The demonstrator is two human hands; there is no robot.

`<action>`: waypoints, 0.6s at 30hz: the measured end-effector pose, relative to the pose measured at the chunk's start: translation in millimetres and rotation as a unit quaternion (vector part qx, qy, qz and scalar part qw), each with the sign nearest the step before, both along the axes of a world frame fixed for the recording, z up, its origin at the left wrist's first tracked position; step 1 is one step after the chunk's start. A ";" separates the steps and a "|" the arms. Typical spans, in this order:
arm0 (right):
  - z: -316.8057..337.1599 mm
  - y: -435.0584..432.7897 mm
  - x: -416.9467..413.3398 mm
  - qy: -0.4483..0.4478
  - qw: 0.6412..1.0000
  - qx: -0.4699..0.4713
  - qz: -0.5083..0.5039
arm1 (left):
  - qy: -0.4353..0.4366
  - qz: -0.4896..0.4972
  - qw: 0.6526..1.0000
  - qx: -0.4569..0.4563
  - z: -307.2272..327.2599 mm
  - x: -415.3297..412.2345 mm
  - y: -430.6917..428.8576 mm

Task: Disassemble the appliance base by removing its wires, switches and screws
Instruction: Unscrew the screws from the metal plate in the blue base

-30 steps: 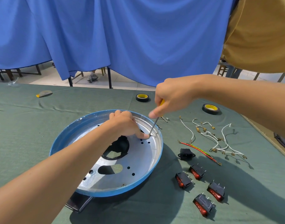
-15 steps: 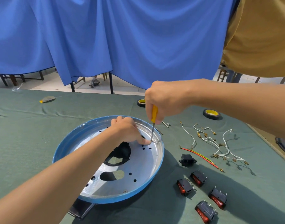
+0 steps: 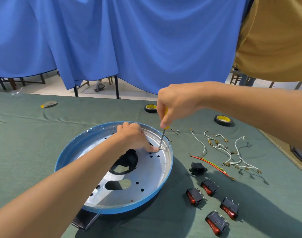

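Observation:
The round appliance base (image 3: 88, 145), blue outside and bare metal inside, lies open side up on the green cloth. My right hand (image 3: 176, 103) grips a yellow-handled screwdriver (image 3: 163, 137) held nearly upright, its tip on a screw near the base's far right wall. My left hand (image 3: 133, 138) rests inside the base, fingers curled, one fingertip pressed beside the screwdriver tip. Another screw (image 3: 131, 201) sits near the front rim. Several removed red rocker switches (image 3: 230, 207), a black socket (image 3: 197, 168) and loose white wires (image 3: 227, 152) plus a red-yellow wire (image 3: 212, 164) lie to the right.
Two black tape rolls (image 3: 150, 108) (image 3: 223, 120) sit at the back of the table. Loose screws (image 3: 174, 131) lie behind the base. A black handle (image 3: 85, 220) sticks out under the base's front. A person in a tan shirt (image 3: 273, 36) stands at the far right.
My right hand has turned the screwdriver more upright over the screw. The left hand stays in place by the tip. The camera view has tilted slightly.

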State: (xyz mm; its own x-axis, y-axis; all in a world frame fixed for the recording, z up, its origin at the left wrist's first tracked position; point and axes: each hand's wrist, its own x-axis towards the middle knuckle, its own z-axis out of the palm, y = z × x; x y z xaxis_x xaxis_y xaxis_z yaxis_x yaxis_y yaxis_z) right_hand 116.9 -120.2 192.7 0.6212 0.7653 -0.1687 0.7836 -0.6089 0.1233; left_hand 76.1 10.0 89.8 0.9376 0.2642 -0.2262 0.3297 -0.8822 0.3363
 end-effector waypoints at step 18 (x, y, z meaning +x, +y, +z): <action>-2.4 5.5 -5.9 0.008 0.997 -0.073 0.015 | -0.006 0.005 1.000 -0.014 -0.8 -1.5 -0.1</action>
